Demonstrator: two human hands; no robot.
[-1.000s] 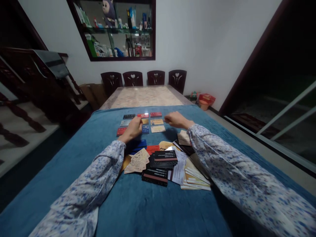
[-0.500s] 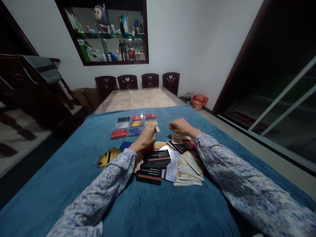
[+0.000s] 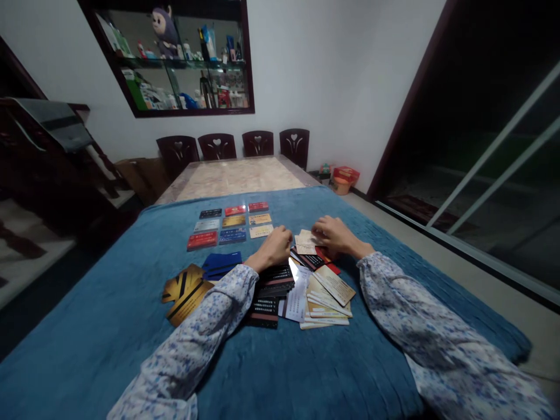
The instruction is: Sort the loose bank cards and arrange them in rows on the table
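Over the loose card pile, my left hand is closed, its fingers curled; whatever is in them is hidden. My right hand has its fingers bent down onto pale beige cards at the pile's far edge, pinching at their right side. Beneath these lie black-striped and red cards. Nearer me are fanned cream cards, a whitish card and black cards, partly under my left sleeve. Beyond my left hand, card stacks stand in three rows, with a cream card at the front right.
Blue cards and gold-and-black cards lie left of my left forearm. A blue cloth covers the near table; its bare stone top shows beyond. Several dark chairs stand at the far end.
My left hand has moved from the front-right card of the rows to the pile, uncovering that cream card. My right hand has come down onto the beige cards. The view has shifted slightly.
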